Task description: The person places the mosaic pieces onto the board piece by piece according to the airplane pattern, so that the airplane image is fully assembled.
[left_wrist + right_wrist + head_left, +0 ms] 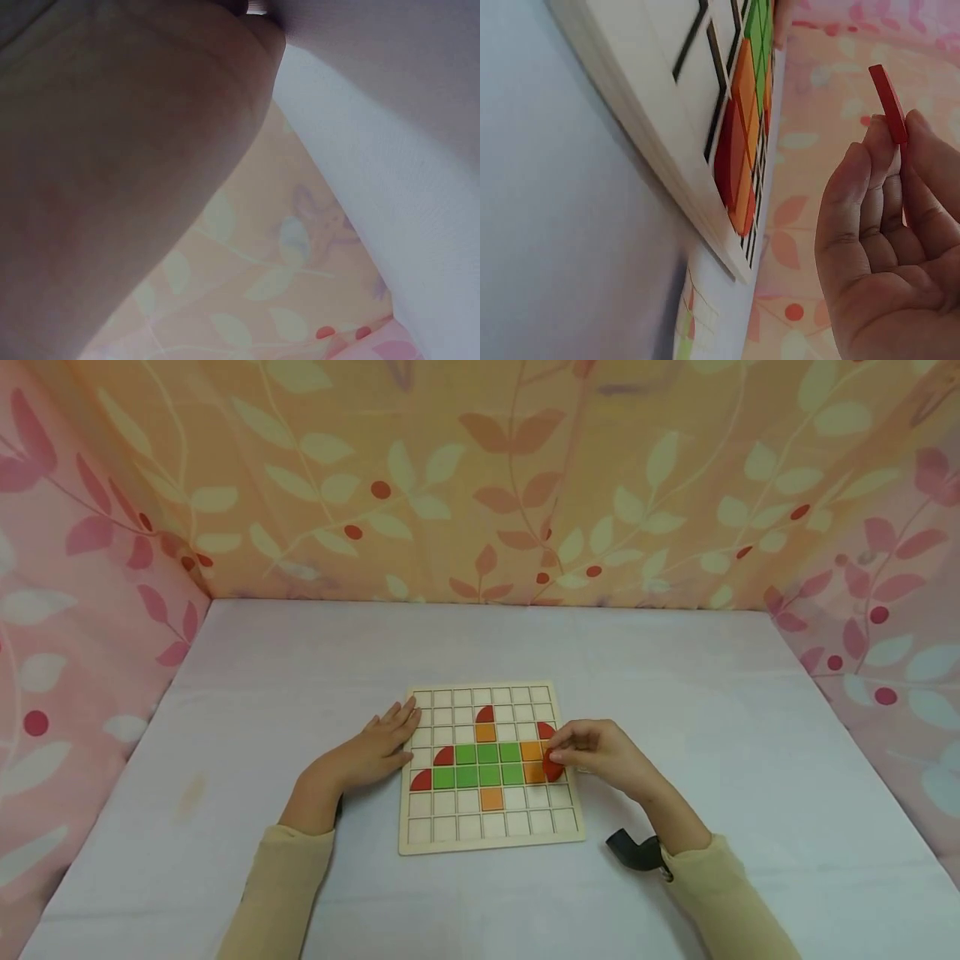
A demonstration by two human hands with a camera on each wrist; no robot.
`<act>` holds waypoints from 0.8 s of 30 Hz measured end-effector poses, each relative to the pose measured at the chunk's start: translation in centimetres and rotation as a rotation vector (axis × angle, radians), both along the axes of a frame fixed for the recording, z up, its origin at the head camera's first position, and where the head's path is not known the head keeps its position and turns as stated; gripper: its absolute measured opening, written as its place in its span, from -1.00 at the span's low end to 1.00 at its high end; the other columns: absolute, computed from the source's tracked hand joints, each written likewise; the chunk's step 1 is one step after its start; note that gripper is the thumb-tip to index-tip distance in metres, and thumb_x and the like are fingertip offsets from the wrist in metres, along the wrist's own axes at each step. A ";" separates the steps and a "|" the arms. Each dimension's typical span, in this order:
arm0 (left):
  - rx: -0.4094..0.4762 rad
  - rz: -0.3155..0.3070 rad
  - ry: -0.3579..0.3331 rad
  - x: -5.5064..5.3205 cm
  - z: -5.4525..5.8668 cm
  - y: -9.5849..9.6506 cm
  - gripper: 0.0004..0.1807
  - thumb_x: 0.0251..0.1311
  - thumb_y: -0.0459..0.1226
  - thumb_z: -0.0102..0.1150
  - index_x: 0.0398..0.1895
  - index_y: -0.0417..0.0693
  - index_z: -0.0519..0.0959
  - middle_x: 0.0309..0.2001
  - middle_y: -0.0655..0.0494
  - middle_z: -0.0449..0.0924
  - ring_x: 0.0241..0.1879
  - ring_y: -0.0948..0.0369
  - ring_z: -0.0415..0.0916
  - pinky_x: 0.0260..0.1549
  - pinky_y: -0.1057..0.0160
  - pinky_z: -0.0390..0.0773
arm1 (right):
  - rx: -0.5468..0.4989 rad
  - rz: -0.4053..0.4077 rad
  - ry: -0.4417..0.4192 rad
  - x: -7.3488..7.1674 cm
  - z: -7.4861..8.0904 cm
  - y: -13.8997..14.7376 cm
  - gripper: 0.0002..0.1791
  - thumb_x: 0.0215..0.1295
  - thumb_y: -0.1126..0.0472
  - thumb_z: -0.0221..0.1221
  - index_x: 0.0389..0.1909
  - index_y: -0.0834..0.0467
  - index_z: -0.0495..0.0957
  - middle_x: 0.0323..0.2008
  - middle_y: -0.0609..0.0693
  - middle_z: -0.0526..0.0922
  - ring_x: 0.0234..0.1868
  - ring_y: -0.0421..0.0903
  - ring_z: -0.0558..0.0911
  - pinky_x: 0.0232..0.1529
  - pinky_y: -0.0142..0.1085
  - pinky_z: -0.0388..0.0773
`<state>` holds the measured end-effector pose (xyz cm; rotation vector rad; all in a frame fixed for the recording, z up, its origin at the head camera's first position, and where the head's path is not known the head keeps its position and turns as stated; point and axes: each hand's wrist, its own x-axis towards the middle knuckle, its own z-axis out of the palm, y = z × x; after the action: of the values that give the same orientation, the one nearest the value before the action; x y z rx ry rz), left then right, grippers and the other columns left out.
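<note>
A square wooden grid board (450, 831) lies on the table, with flat coloured pieces set in its cells. Green squares (488, 775) form two middle rows, orange squares (491, 799) sit beside, above and below them, and red quarter-round pieces (422, 779) stand at several ends. My left hand (372, 747) rests with extended fingers on the board's left edge; only its dark palm side (135, 165) fills the left wrist view. At the right edge, my right hand (603, 756) pinches a red piece (889, 105) between thumb and fingertips, its thin side showing in the right wrist view.
White cloth covers the table (300, 660), with leaf-patterned fabric walls (480, 485) at the back and both sides. A printed card (694, 315) lies by the board's right edge. A black curved device (636, 850) is at the right wrist.
</note>
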<state>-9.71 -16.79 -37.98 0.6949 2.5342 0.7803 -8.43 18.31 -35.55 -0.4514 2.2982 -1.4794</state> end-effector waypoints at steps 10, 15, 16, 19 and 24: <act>-0.007 -0.004 0.006 -0.1 -0.1 -0.2 -0.31 0.37 -0.30 -0.09 0.44 -0.33 -0.10 0.48 -0.20 -0.33 0.44 -0.14 -0.39 0.33 -0.18 -0.29 | 0.052 0.145 0.051 1.0 -1.1 -2.5 -0.85 0.17 0.23 0.29 -0.27 0.20 0.71 -0.30 -0.05 0.69 -0.31 -0.17 0.59 -0.30 -0.37 0.55; -0.007 -0.011 0.004 -0.1 -0.2 -0.1 -0.31 0.37 -0.29 -0.09 0.44 -0.34 -0.11 0.48 -0.21 -0.34 0.44 -0.14 -0.40 0.32 -0.18 -0.29 | 0.071 0.182 0.063 1.5 -1.7 -3.4 -0.88 0.19 0.28 0.27 -0.27 0.19 0.72 -0.31 -0.06 0.70 -0.38 -0.22 0.58 -0.37 -0.39 0.53; -0.004 -0.014 0.004 -0.1 -0.2 -0.1 -0.31 0.37 -0.29 -0.09 0.44 -0.35 -0.11 0.48 -0.21 -0.34 0.43 -0.15 -0.40 0.32 -0.19 -0.29 | 0.073 0.193 0.065 1.5 -1.7 -3.6 -0.88 0.18 0.29 0.27 -0.27 0.19 0.71 -0.31 -0.05 0.70 -0.39 -0.22 0.58 -0.37 -0.39 0.53; -0.006 -0.016 0.000 -0.2 -0.3 -0.1 -0.30 0.37 -0.29 -0.09 0.44 -0.34 -0.11 0.48 -0.20 -0.35 0.44 -0.14 -0.40 0.33 -0.18 -0.30 | 0.091 0.229 0.073 1.7 -1.7 -3.9 -0.88 0.18 0.29 0.27 -0.27 0.19 0.71 -0.31 -0.06 0.70 -0.39 -0.25 0.56 -0.37 -0.40 0.51; -0.011 -0.015 0.005 -0.1 -0.3 -0.2 -0.31 0.37 -0.29 -0.09 0.45 -0.32 -0.12 0.48 -0.19 -0.35 0.44 -0.13 -0.41 0.33 -0.18 -0.29 | 0.101 0.268 0.075 1.8 -1.6 -4.6 -0.91 0.15 0.34 0.29 -0.31 0.20 0.71 -0.33 -0.08 0.71 -0.39 -0.27 0.55 -0.37 -0.41 0.50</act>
<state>-9.86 -16.97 -38.32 0.7126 2.5324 0.7594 -6.66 13.69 -37.19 -0.7640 2.2511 -1.2305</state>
